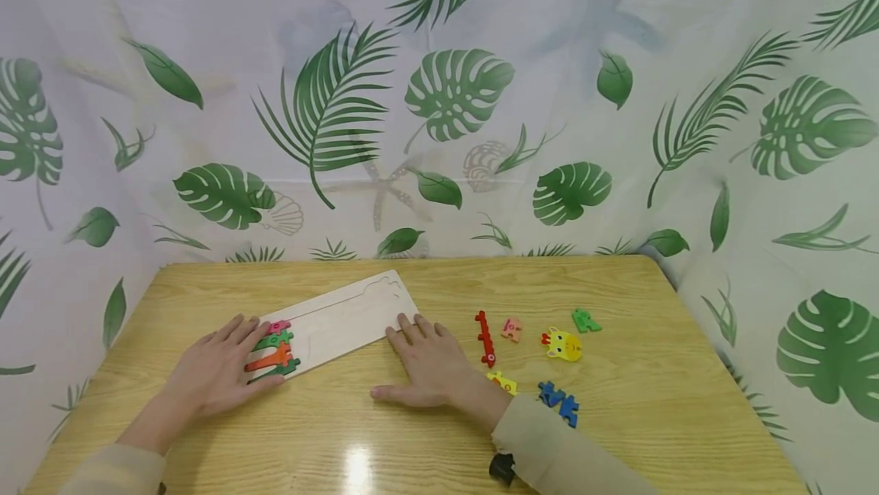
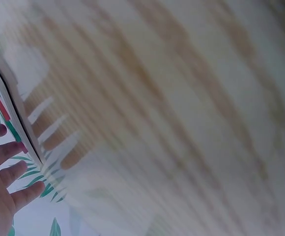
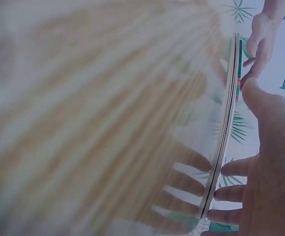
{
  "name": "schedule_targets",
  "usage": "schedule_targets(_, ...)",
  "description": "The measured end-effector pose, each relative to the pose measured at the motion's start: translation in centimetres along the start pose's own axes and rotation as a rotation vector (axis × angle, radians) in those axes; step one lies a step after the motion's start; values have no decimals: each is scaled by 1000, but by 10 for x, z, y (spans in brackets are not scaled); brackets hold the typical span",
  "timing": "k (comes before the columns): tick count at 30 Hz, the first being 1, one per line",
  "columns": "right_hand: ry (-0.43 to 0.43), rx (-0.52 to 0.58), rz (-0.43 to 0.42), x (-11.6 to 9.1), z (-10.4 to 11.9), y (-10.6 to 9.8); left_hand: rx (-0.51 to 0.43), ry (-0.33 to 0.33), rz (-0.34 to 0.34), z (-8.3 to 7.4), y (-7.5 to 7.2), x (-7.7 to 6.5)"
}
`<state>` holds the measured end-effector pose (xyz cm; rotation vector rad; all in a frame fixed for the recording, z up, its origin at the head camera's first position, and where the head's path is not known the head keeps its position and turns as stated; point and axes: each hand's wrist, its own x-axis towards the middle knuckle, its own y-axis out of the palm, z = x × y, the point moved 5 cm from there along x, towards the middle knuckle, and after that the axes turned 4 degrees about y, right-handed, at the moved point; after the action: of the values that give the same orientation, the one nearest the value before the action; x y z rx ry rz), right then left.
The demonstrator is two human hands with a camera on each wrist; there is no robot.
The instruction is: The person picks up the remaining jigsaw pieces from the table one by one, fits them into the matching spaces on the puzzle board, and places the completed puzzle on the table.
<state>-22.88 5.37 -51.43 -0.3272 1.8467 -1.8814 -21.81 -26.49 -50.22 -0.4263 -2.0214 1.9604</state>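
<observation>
A pale wooden puzzle board (image 1: 343,326) lies slanted on the table, with a shallow outline cut into it. At its left end sit several pieces: a pink piece (image 1: 278,326), a green piece (image 1: 275,339), an orange piece (image 1: 270,359) and a dark green piece (image 1: 292,367). My left hand (image 1: 214,368) lies over that end, fingers extended beside the pieces. At the board's right end my right hand (image 1: 434,364) is spread flat, fingertips right at the near edge and thumb out to the left. In the right wrist view, the board (image 3: 220,142) appears edge-on beside the fingers.
Loose pieces lie right of my right hand: a red strip (image 1: 485,339), a salmon piece (image 1: 511,329), a yellow giraffe head (image 1: 564,345), a green piece (image 1: 586,320), a yellow piece (image 1: 503,382) and blue pieces (image 1: 568,409). A leaf-print curtain (image 1: 453,197) hangs behind the wooden table (image 1: 309,441).
</observation>
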Motion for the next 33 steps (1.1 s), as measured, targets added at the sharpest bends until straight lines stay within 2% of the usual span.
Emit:
schedule_targets(8, 8, -4, 4, -1, 1, -6, 3, 0, 6, -1, 0, 0)
schedule_targets(20, 35, -16, -10, 2, -4, -5, 2, 4, 9, -8, 2, -8)
schedule_targets(33, 62, 23, -18, 2, -6, -9, 7, 16, -6, -16, 1, -14)
